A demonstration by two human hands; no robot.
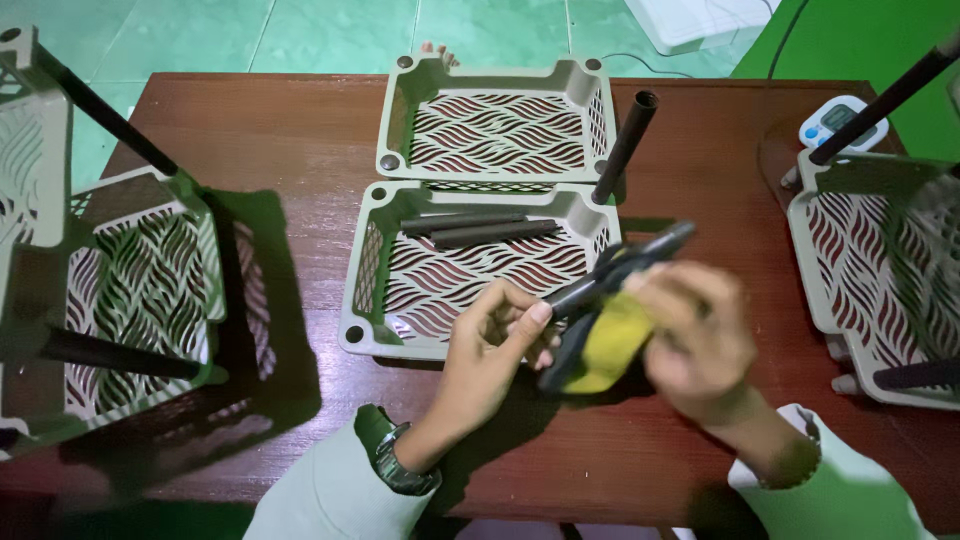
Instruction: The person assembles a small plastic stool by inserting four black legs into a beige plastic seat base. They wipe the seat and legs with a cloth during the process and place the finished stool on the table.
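We see left grip (497, 335) clamped on dark tube (620, 270), held over counter (280, 130); right grip (695, 330) closed on yellow cloth (612, 340), wrapped round tube. Step, we judge: wiping tube. Next calls for steady hold, full-length stroke. Two tubes lie in near tray (372, 250).

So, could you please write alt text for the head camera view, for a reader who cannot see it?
Over a brown wooden table, the person's left hand holds one end of a dark plastic tube while the right hand, blurred, presses a yellow cloth against it. Behind lie two grey-green perforated plastic shelf trays, the nearer holding two more dark tubes.
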